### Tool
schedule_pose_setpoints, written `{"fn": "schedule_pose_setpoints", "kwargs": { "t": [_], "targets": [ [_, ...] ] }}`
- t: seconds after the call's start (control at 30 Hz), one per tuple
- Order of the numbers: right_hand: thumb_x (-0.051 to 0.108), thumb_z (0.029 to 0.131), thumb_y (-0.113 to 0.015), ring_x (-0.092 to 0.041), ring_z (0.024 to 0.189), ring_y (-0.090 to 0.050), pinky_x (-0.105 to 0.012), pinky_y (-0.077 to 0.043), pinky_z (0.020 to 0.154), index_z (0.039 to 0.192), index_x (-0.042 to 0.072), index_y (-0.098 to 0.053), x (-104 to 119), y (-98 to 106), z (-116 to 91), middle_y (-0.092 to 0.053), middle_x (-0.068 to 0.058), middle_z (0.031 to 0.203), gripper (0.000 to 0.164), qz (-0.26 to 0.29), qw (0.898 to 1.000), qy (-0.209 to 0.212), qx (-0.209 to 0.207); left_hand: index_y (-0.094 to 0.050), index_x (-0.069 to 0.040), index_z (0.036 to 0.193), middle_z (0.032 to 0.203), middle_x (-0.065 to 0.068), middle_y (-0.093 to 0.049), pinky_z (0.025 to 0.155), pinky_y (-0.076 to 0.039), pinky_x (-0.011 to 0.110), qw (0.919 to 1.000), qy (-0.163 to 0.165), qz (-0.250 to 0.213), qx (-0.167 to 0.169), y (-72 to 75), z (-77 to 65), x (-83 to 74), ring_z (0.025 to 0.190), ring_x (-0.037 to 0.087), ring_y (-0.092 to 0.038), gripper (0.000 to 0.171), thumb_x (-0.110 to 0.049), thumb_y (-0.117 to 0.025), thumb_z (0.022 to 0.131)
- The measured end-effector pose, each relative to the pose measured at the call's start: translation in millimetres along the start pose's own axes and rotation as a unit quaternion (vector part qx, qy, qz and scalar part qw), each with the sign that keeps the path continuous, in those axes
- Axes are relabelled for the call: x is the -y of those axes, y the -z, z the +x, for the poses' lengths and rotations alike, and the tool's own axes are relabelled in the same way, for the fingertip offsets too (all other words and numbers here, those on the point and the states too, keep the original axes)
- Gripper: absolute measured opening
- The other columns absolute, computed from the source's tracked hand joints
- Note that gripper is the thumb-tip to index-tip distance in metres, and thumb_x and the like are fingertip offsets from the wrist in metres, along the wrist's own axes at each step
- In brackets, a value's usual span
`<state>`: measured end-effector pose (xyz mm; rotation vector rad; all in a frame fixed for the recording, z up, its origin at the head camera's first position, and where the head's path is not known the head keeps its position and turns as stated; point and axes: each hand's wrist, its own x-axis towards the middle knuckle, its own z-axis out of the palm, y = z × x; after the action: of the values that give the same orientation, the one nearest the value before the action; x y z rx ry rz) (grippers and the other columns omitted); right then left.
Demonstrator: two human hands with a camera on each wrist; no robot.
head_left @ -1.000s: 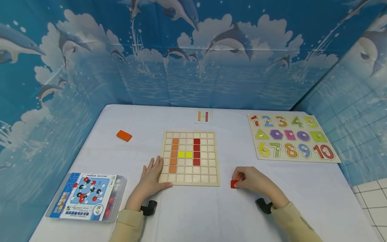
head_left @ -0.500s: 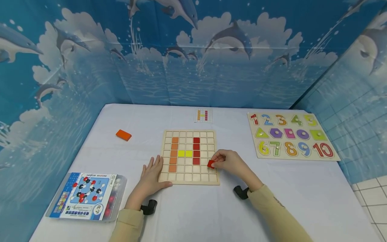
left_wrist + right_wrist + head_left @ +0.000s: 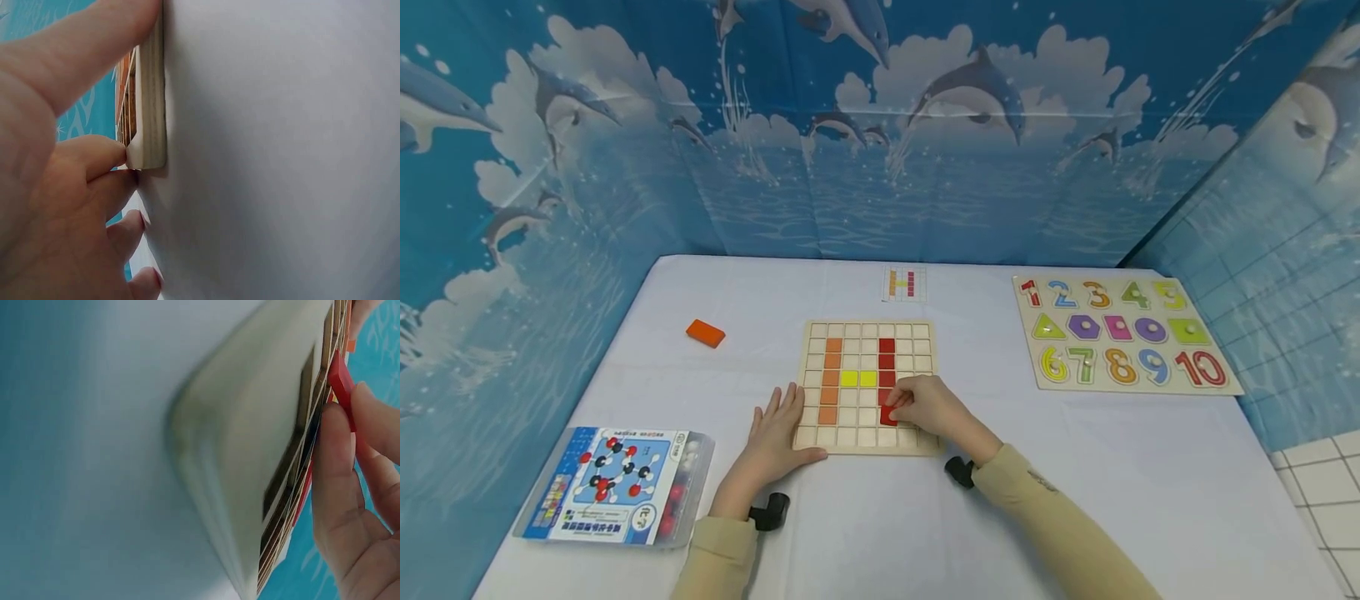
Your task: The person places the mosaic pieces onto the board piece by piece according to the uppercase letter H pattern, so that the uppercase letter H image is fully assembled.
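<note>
A wooden grid board (image 3: 857, 439) lies on the table, bearing a column of orange squares (image 3: 831, 377), two yellow squares (image 3: 858, 379) and a column of red squares (image 3: 887, 361). My right hand (image 3: 928, 407) pinches a red square tile (image 3: 889, 416) at the lower end of the red column. In the right wrist view the tile (image 3: 341, 384) looks tilted between thumb and fingers; whether it touches the board I cannot tell. My left hand (image 3: 777, 427) rests at the board's left edge, fingers spread, the thumb along its near corner. The left wrist view shows this hand (image 3: 69, 181) against the board's side (image 3: 153, 106).
An orange block (image 3: 705, 333) lies left of the board. Behind the board is a small pattern card (image 3: 905, 284). A number and shape puzzle (image 3: 1127, 333) sits at the right, and a boxed molecule model kit (image 3: 613, 487) at the near left. A dolphin-print curtain (image 3: 850, 192) surrounds the table.
My right hand has carried the red tile leftward from the table right of the board to the bottom of the red column. My left hand has stayed at the board's edge.
</note>
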<state>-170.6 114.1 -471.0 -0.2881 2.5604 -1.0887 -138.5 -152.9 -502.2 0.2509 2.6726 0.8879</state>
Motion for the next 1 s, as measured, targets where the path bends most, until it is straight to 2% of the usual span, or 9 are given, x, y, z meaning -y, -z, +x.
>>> {"fn": "schedule_pose_setpoints", "kwargs": {
  "t": [0.23,0.63,0.83,1.0],
  "targets": [
    [0.005,0.083,-0.076,-0.01,0.072,-0.057,-0.022,-0.049,0.067,0.084,0.011,-0.072,3,-4,2,-0.066,0.003,0.077,0.007,-0.022,1.0,0.016,-0.015,-0.02,0.001,0.155,0.164,0.02,-0.013,0.119,0.001,0.066,1.0,-0.003,-0.001,-0.001,1.3,0.6,-1.5,0.152,0.042,-0.001,0.107,-0.035,-0.083,0.077],
    [0.005,0.083,-0.076,-0.012,0.07,-0.052,-0.023,-0.046,0.063,0.08,0.009,-0.071,11,-10,-3,-0.058,0.001,0.077,0.007,-0.07,0.997,0.002,-0.031,-0.02,0.001,0.155,0.164,0.019,-0.012,0.119,0.001,0.065,1.0,0.0,-0.001,0.004,-0.2,0.5,-0.5,0.152,0.041,0.0,0.108,-0.036,-0.083,0.077],
    [0.01,0.082,-0.079,-0.011,0.069,-0.052,-0.022,-0.046,0.062,0.078,0.011,-0.069,8,-12,-9,-0.058,0.002,0.077,0.011,-0.054,0.998,0.0,-0.044,-0.021,0.002,0.154,0.164,0.02,-0.014,0.119,0.0,0.066,1.0,0.001,-0.004,0.003,-2.4,-0.4,-0.3,0.152,0.042,-0.002,0.107,-0.035,-0.084,0.076],
    [0.011,0.085,-0.076,-0.01,0.071,-0.054,-0.022,-0.048,0.063,0.081,0.011,-0.069,2,-6,-21,-0.059,0.003,0.079,0.009,-0.043,0.997,0.002,-0.069,-0.021,0.002,0.154,0.163,0.021,-0.014,0.119,-0.002,0.066,1.0,0.004,-0.001,0.007,-1.9,-2.6,-2.0,0.152,0.042,-0.003,0.105,-0.038,-0.082,0.078]
  ]
}}
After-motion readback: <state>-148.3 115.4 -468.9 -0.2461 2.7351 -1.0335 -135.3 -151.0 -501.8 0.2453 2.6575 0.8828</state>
